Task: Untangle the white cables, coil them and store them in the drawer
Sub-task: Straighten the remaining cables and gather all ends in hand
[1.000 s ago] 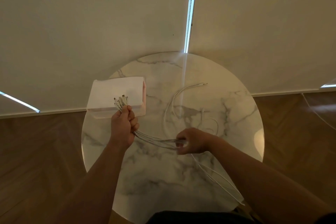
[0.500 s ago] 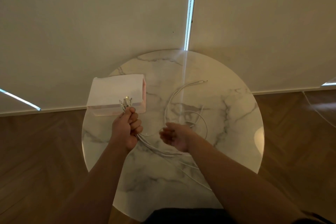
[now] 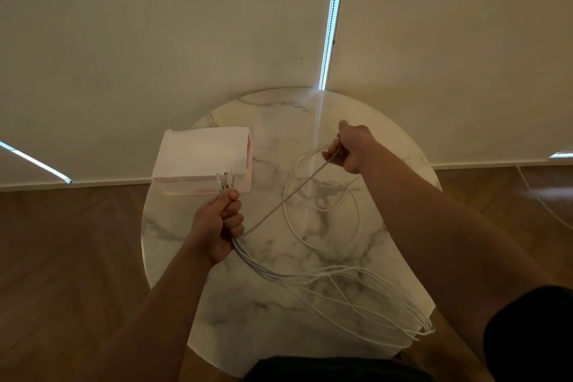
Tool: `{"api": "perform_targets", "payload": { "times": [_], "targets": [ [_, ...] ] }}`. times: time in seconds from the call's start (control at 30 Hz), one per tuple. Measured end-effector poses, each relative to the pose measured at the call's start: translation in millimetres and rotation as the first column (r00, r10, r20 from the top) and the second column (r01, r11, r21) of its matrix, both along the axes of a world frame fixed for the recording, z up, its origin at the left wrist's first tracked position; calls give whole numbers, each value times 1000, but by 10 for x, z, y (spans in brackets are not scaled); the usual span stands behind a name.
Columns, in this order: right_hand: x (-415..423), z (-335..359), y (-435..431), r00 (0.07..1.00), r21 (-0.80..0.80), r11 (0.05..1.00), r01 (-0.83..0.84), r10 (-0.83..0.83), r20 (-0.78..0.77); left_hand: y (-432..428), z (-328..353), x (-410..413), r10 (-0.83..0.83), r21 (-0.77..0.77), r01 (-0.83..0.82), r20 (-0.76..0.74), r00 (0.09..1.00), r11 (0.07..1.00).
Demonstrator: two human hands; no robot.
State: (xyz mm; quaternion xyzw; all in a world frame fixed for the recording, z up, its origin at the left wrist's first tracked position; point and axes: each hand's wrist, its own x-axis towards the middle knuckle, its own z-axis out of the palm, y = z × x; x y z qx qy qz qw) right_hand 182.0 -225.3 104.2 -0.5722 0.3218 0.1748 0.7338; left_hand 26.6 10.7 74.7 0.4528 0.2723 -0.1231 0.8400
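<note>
White cable (image 3: 288,195) taut, right hand (image 3: 350,146) farther

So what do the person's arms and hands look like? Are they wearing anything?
Both forearms are bare. The right arm has a black short sleeve higher up. The left hand and right hand wear no gloves, and no watch or rings show.

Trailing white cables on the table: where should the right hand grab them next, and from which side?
Likely just past the left hand, where the cables run parallel in one tight bunch on the table. Come from above on the right, fingers across the run. Nearer the table edge they fan out and droop over, so strands could be missed.
</note>
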Motion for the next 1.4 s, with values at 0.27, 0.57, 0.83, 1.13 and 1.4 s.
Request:
{"api": "perform_targets", "payload": {
  "times": [0.27,0.57,0.83,1.13,1.4],
  "targets": [
    [-93,-383,-723,892,121,899,420,-385,-238,214,-55,-22,-44,60,45,-24,999,997],
    [-506,-561,-732,993,-395,913,-99,67,-96,133,-90,9,-80,97,82,-31,996,992],
    [27,104,-756,966,-422,871,-253,253,-57,169,-100,9,-73,91,76,-41,997,993],
    [-28,-171,-741,939,-491,836,-244,330,96,75,-88,42,-83,72,86,-46,996,994],
    [136,349,-653,914,-389,891,-236,340,223,52,-88,84,-84,68,87,-40,996,994]
  ]
}}
